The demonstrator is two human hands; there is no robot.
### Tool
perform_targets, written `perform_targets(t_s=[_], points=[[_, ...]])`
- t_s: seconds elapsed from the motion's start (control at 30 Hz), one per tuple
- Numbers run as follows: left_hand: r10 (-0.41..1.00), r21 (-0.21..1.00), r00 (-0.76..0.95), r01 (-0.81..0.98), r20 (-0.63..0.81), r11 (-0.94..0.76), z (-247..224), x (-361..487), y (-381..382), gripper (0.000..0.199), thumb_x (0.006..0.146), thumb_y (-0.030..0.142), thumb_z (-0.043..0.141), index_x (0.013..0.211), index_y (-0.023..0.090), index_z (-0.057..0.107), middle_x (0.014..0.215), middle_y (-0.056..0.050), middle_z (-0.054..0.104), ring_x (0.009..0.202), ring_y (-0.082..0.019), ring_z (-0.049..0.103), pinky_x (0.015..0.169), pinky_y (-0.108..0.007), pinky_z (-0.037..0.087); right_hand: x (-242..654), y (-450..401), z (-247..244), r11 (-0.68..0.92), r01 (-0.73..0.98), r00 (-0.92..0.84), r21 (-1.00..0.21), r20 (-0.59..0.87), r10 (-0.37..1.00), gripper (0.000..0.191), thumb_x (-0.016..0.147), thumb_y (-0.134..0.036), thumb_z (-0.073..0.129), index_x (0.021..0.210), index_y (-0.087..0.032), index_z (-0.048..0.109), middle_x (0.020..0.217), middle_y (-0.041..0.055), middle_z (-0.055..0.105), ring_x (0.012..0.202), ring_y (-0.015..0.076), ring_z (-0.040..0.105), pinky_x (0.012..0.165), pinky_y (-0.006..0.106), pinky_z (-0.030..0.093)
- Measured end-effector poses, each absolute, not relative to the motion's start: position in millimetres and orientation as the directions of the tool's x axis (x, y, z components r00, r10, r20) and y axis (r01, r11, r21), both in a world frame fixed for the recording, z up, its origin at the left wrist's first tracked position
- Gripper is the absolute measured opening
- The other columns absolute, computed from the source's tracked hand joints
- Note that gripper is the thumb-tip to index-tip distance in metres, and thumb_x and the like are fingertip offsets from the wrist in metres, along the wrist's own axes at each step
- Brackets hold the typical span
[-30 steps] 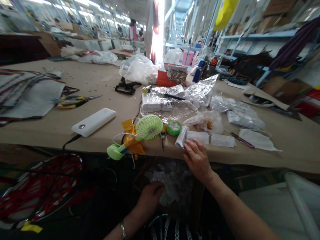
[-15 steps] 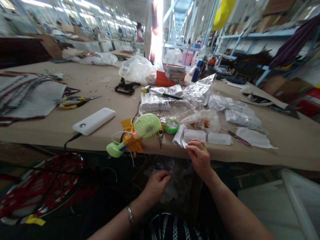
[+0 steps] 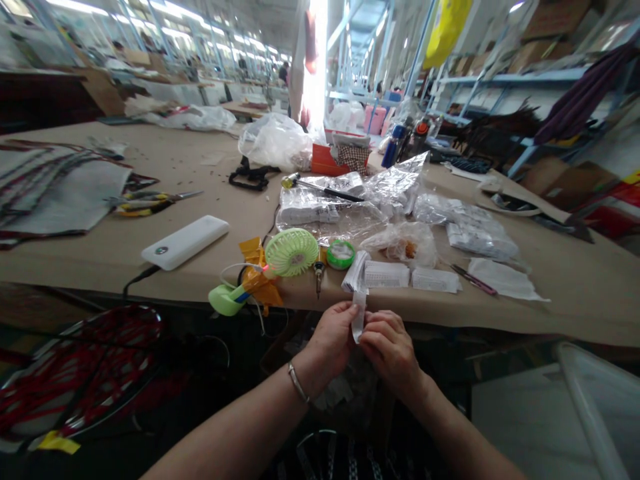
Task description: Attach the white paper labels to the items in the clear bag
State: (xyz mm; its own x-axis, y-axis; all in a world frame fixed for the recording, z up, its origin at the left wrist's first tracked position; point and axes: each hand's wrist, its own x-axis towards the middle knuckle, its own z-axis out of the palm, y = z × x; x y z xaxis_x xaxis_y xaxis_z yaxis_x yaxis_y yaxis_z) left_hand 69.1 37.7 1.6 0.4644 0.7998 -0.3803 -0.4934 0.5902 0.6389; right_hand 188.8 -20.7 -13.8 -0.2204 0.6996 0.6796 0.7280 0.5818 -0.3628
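Observation:
A narrow white label strip point(image 3: 359, 319) is held upright between my two hands, just off the table's front edge. My left hand point(image 3: 336, 335) pinches it with the thumb on its face. My right hand point(image 3: 393, 343) is closed on the strip's right side near its lower end, some fingertips hidden. Behind the strip lies a fanned stack of white labels point(image 3: 355, 272). To its right are two piles of printed labels, a nearer pile point(image 3: 387, 274) and a farther pile point(image 3: 436, 280). A green round tin point(image 3: 341, 254) stands just behind the stack.
Left of the labels are a soldering-iron-like tool point(image 3: 319, 270), a green fan point(image 3: 291, 252) and a white power bank point(image 3: 186, 242). Pliers point(image 3: 150, 203) lie farther left. Plastic bags point(image 3: 397, 187) and a hammer point(image 3: 325, 189) are behind. Pink-handled tweezers point(image 3: 475, 280) lie right.
My left hand has risen to meet my right hand. The right hand has drawn back from the label stack toward me, and the strip is now between both hands.

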Motion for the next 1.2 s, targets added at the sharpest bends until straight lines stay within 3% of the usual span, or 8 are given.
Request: perform_targets(t_s=[0.17, 0.27, 0.37, 0.5, 0.67, 0.8, 1.0, 1.2], points=[[0.772, 0.686, 0.434, -0.376, -0.463, 0.623, -3, 65, 38, 0.012, 0.076, 0.021, 0.06, 0.08, 0.01, 0.058, 0.066, -0.005, 0.062, 0.053, -0.011, 0.058, 0.055, -0.024, 0.047, 205, -6, -8, 0.45, 0.828, -0.166, -0.334, 0.621, 0.766, 0.026, 0.088, -0.025, 0.047, 0.11, -0.018, 0.057, 0.098, 0.0088, 0.061, 0.1, 0.0235, 0.052, 0.089, 0.042, 0.045], [0.757, 0.717, 0.403, -0.284, -0.514, 0.637, -6, 61, 36, 0.013, 0.078, 0.022, 0.058, 0.084, 0.01, 0.056, 0.066, -0.006, 0.064, 0.051, -0.012, 0.059, 0.053, -0.026, 0.048, 219, 11, -6, 0.262, 0.943, -0.103, -0.206, 0.569, 0.816, 0.033, 0.087, -0.025, 0.048, 0.117, -0.016, 0.054, 0.108, 0.0127, 0.058, 0.106, 0.0278, 0.048, 0.091, 0.045, 0.042], [0.755, 0.731, 0.394, -0.247, -0.525, 0.637, -10, 57, 34, 0.015, 0.077, 0.023, 0.059, 0.083, 0.01, 0.056, 0.066, -0.007, 0.064, 0.051, -0.013, 0.06, 0.051, -0.025, 0.048, 224, 20, -8, 0.19, 0.978, -0.115, -0.09, 0.525, 0.843, 0.03, 0.085, -0.021, 0.05, 0.114, -0.016, 0.056, 0.111, 0.0125, 0.058, 0.106, 0.0288, 0.047, 0.09, 0.045, 0.04], [0.748, 0.728, 0.391, -0.235, -0.536, 0.644, -15, 54, 33, 0.017, 0.075, 0.024, 0.062, 0.084, 0.011, 0.056, 0.066, -0.006, 0.065, 0.05, -0.013, 0.06, 0.05, -0.025, 0.048, 227, 20, -12, 0.186, 0.977, -0.098, -0.105, 0.551, 0.829, 0.016, 0.086, -0.021, 0.051, 0.095, -0.019, 0.063, 0.099, 0.0076, 0.063, 0.097, 0.0244, 0.052, 0.088, 0.04, 0.041], [0.734, 0.717, 0.392, -0.223, -0.554, 0.66, -15, 52, 33, 0.018, 0.075, 0.023, 0.061, 0.086, 0.01, 0.057, 0.069, -0.008, 0.066, 0.052, -0.013, 0.06, 0.05, -0.025, 0.047, 233, 17, -12, 0.231, 0.927, -0.006, -0.296, 0.603, 0.798, 0.014, 0.087, -0.021, 0.049, 0.081, -0.02, 0.062, 0.087, 0.0051, 0.064, 0.087, 0.0206, 0.057, 0.082, 0.036, 0.043], [0.686, 0.663, 0.435, -0.233, -0.584, 0.712, -7, 52, 31, 0.019, 0.075, 0.021, 0.059, 0.088, 0.008, 0.059, 0.071, -0.009, 0.066, 0.053, -0.014, 0.06, 0.053, -0.027, 0.047, 224, 4, -6, 0.428, 0.789, 0.002, -0.441, 0.698, 0.716, 0.012, 0.086, -0.017, 0.05, 0.084, -0.021, 0.061, 0.09, 0.005, 0.063, 0.091, 0.0192, 0.058, 0.081, 0.036, 0.047], [0.681, 0.56, 0.568, -0.41, -0.462, 0.72, -2, 55, 27, 0.007, 0.065, 0.008, 0.062, 0.072, 0.007, 0.063, 0.062, -0.005, 0.062, 0.051, -0.01, 0.054, 0.05, -0.022, 0.039, 194, -16, -9, 0.679, 0.674, -0.388, -0.29, 0.643, 0.66, 0.013, 0.085, -0.017, 0.053, 0.085, -0.025, 0.063, 0.091, 0.0015, 0.065, 0.099, 0.0182, 0.056, 0.091, 0.04, 0.043], [0.684, 0.54, 0.575, -0.436, -0.448, 0.72, -6, 50, 26, 0.01, 0.067, 0.015, 0.065, 0.071, 0.007, 0.063, 0.064, -0.005, 0.063, 0.053, -0.01, 0.055, 0.051, -0.021, 0.039, 195, -16, -18, 0.687, 0.68, -0.451, -0.255, 0.593, 0.667, 0.012, 0.086, -0.017, 0.053, 0.084, -0.023, 0.063, 0.092, 0.0019, 0.065, 0.101, 0.0176, 0.055, 0.092, 0.038, 0.042]])
